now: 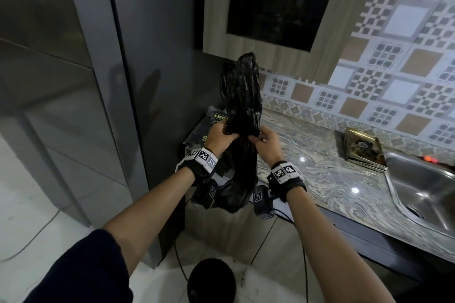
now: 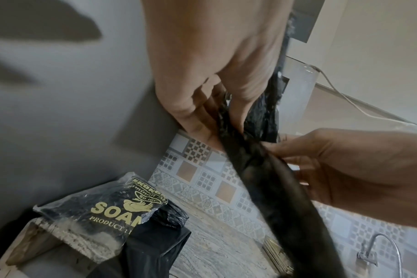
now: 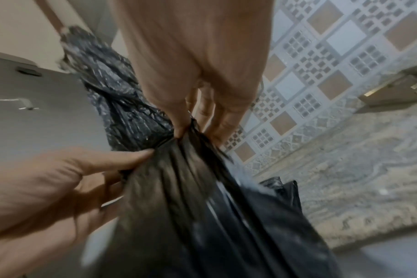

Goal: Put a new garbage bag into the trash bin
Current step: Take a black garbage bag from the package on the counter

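Observation:
I hold a crumpled black garbage bag (image 1: 242, 91) in the air above the counter's left end. Its upper part sticks up and its lower part hangs down between my wrists. My left hand (image 1: 227, 131) grips the bag's bunched middle from the left. My right hand (image 1: 256, 138) pinches the same spot from the right. In the left wrist view the left hand (image 2: 217, 135) has its fingers curled round the bag (image 2: 257, 159). In the right wrist view the right hand (image 3: 195, 129) pinches the bag (image 3: 202, 206) with thumb and fingertips. A dark round shape (image 1: 209, 278) on the floor below may be the bin.
A printed pack of black bags (image 2: 102, 212) lies in the counter's left corner beside a tall grey cabinet (image 1: 73, 81). To the right on the marble counter (image 1: 320, 167) are a brass tray (image 1: 364, 150) and a steel sink (image 1: 430, 192). Cables hang from my wrists.

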Tool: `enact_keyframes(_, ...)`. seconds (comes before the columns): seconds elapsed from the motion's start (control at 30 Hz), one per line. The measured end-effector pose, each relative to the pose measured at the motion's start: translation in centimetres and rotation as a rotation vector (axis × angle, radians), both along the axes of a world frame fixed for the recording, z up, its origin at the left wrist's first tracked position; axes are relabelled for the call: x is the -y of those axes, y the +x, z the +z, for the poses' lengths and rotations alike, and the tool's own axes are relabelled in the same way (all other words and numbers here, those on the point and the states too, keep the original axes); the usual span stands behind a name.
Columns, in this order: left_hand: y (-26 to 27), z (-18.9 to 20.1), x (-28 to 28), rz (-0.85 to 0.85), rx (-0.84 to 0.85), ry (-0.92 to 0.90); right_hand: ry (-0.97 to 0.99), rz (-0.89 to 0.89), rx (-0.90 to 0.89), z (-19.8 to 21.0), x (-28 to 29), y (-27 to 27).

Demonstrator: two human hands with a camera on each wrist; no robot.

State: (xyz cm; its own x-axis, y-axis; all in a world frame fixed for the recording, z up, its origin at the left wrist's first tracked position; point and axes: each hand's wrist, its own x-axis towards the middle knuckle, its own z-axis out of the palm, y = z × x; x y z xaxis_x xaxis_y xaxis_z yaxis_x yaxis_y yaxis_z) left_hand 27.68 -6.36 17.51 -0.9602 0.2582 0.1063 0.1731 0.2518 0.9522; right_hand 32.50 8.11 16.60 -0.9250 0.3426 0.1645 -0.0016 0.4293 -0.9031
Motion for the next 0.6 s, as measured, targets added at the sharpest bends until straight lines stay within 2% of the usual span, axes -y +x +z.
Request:
enact_keyframes(0.17,-2.2,-1.3,1.5,0.087,0.062,0.057,-0.114,-0.141,-0.015,-1.4,0.6,-1.5)
enact_keyframes(0.23,-3.1,-1.7,2.0,0.080,0.002,0.038,-0.071,-0.165,-0.046,-1.6,1.3,-2.1)
enact_keyframes(0.4,-5.8,-2.5,2.6,-0.090,-0.176,-0.030,0.075,-0.142,-0.054,-2.5,2.3,-4.9)
enact_keyframes(0.5,-7.3,-3.4,3.3,-0.225,-0.116,-0.082,0.113,-0.096,0.006,-3.2,2.9,-5.8)
enact_keyframes(0.6,-8.5,-4.9,3.7,-0.244,-0.037,-0.122,0.145,-0.096,0.101,-4.9,3.0,-6.7)
